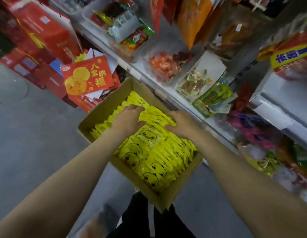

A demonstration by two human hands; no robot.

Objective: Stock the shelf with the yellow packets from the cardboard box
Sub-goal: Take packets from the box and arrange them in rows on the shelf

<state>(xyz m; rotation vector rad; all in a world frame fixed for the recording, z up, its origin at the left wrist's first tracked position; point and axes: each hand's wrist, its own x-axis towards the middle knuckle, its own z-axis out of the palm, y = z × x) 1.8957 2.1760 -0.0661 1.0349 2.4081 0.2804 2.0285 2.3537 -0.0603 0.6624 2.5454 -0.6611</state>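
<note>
Reaching into the box for a bunch of packets

Both hands are down in the cardboard box, on the yellow packets, which stand on edge in rows. Left hand fingers curl over packet tops; right hand presses the stack's shelf-side, grip w/ fingers hidden, can't tell closure. Shelf lies just right of box, so right hand's nearer.

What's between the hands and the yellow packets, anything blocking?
Nothing visible. Left hand and right hand are already on the yellow packets inside the open cardboard box; no flap or lid covers them.
</note>
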